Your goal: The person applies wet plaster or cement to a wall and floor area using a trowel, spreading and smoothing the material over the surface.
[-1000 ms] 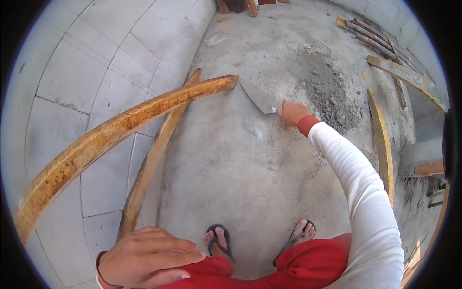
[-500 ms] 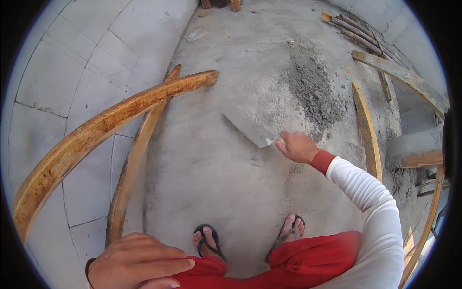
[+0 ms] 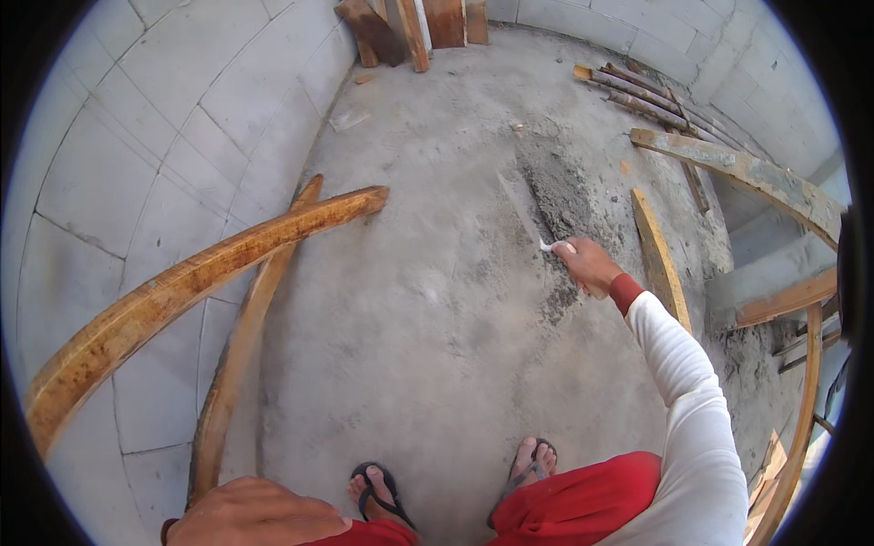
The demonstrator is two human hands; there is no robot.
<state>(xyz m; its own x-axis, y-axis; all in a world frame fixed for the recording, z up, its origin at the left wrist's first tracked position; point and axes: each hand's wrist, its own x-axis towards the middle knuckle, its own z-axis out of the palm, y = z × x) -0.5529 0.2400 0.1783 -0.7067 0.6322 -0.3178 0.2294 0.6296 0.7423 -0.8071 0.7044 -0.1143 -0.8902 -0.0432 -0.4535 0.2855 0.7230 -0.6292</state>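
My right hand (image 3: 590, 267) is closed around the handle of a trowel, out in front over the concrete floor (image 3: 428, 364). The trowel's grey blade (image 3: 521, 205) points away from me and looks smeared by motion. It lies along the left edge of a heap of dark grey mortar (image 3: 569, 200), though whether it touches the heap I cannot tell. My left hand (image 3: 259, 514) rests on my red trouser leg at the lower left. Its fingers lie stretched out together, holding nothing, and the lower part is cut off by the picture's edge.
Two wooden beams (image 3: 218, 259) cross beside the pale block wall (image 3: 82, 191) on the left. A plank (image 3: 660, 259) lies to the right of the mortar, near a propped board (image 3: 742, 168). Several poles (image 3: 651, 98) lie at the far right; wooden pieces (image 3: 444, 23) stand at the back.
My right hand has moved the trowel to the right and turned its blade away from me, alongside the mortar heap. The view has tilted up, showing more of the far end.
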